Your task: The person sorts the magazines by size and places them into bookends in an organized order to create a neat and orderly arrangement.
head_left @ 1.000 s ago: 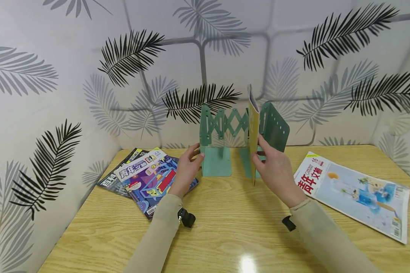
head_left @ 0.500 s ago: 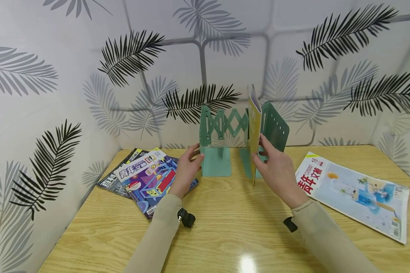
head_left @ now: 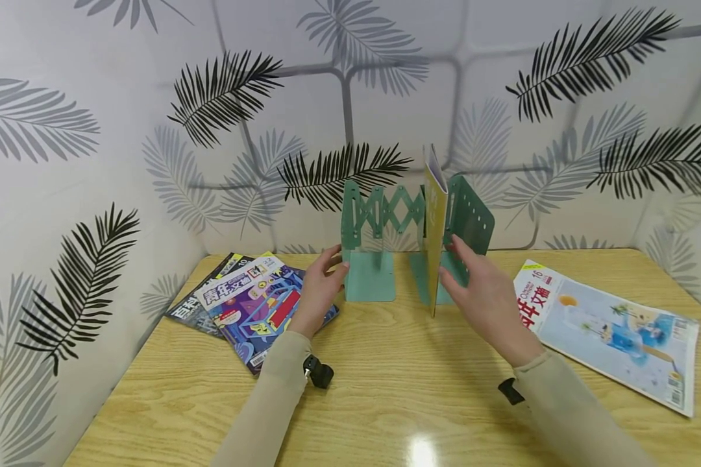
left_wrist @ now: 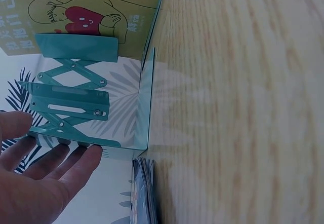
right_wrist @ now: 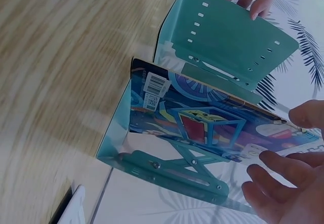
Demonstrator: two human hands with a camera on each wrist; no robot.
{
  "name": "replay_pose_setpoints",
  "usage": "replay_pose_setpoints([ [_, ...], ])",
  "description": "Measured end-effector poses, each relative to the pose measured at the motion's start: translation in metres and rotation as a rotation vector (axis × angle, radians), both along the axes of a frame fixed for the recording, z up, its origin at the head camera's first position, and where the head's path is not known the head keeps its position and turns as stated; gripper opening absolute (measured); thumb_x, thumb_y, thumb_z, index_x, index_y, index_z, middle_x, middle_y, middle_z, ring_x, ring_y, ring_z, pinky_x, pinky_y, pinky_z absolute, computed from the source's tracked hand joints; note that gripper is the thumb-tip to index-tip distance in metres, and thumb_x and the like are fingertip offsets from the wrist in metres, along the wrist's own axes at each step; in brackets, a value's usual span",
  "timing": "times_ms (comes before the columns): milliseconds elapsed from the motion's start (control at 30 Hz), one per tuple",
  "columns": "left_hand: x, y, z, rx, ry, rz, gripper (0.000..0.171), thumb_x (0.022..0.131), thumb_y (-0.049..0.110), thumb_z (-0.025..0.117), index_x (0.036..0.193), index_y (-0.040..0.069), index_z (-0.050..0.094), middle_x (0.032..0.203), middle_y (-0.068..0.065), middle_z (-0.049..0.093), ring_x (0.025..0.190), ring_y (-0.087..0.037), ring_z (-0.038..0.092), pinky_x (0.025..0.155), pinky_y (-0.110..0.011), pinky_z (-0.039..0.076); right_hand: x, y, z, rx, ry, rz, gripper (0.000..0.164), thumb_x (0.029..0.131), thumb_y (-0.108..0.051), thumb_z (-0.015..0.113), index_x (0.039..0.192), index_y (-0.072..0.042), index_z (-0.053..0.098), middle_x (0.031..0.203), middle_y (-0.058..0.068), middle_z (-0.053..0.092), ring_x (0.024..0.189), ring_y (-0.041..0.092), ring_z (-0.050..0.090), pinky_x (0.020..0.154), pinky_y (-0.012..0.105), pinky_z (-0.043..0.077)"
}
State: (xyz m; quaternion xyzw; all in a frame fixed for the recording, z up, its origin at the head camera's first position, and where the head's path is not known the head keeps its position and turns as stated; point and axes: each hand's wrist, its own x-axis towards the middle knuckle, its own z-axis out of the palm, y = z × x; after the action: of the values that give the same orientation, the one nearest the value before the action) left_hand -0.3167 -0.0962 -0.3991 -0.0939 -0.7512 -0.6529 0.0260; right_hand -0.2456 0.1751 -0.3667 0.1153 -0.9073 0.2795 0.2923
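A green metal extendable bookend (head_left: 370, 279) with a crisscross lattice stands against the wall. Upright in its right part is a magazine (head_left: 435, 240): its left side, seen in the left wrist view, is a yellow cover (left_wrist: 83, 19), its right side a blue-purple cover (right_wrist: 197, 120) with a barcode. My left hand (head_left: 318, 292) holds the bookend's left end plate, fingers on the outer side, thumb at the edge. My right hand (head_left: 491, 301) is just right of the magazine, thumb and fingers spread, pinching nothing. Whether its fingertips still touch the cover I cannot tell.
On the left of the wooden table, a purple magazine (head_left: 263, 311) overlaps a dark one (head_left: 201, 311). A white-and-blue magazine (head_left: 613, 331) lies flat at the right, partly behind the right hand. The leaf-patterned wall (head_left: 327, 117) stands directly behind the bookend.
My right hand has loosened from the magazine and shifted slightly right. The magazine stays upright, its top turned a little. My left hand has not moved.
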Motion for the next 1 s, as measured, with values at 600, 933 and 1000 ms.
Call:
replay_pose_setpoints([
  [600, -0.001, 0.001, 0.000, -0.011, -0.001, 0.009, 0.046, 0.103, 0.021, 0.054, 0.148, 0.020, 0.045, 0.142, -0.011, 0.050, 0.123, -0.027, 0.054, 0.095, -0.048, 0.049, 0.029, 0.032, -0.003, 0.119, -0.005, 0.051, 0.043, 0.092, -0.012, 0.066, 0.133, 0.001, 0.058, 0.137, 0.018, 0.053, 0.125, 0.039, 0.043, 0.097, 0.058, 0.040],
  [933, -0.001, 0.001, -0.001, -0.011, -0.003, 0.004, 0.046, 0.103, 0.020, 0.053, 0.149, 0.020, 0.044, 0.142, -0.010, 0.050, 0.124, -0.026, 0.053, 0.095, -0.048, 0.048, 0.047, 0.062, -0.013, 0.207, -0.020, 0.018, 0.052, 0.087, -0.013, 0.073, 0.133, 0.004, 0.055, 0.135, 0.023, 0.052, 0.123, 0.046, 0.042, 0.100, 0.060, 0.034],
  [1000, -0.001, 0.001, -0.001, -0.006, -0.006, 0.009, 0.046, 0.103, 0.021, 0.054, 0.148, 0.021, 0.045, 0.142, -0.010, 0.050, 0.123, -0.026, 0.054, 0.095, -0.048, 0.048, 0.049, 0.069, -0.017, 0.224, -0.004, 0.015, 0.052, 0.086, -0.012, 0.073, 0.132, 0.005, 0.056, 0.133, 0.024, 0.052, 0.122, 0.045, 0.043, 0.099, 0.060, 0.034],
])
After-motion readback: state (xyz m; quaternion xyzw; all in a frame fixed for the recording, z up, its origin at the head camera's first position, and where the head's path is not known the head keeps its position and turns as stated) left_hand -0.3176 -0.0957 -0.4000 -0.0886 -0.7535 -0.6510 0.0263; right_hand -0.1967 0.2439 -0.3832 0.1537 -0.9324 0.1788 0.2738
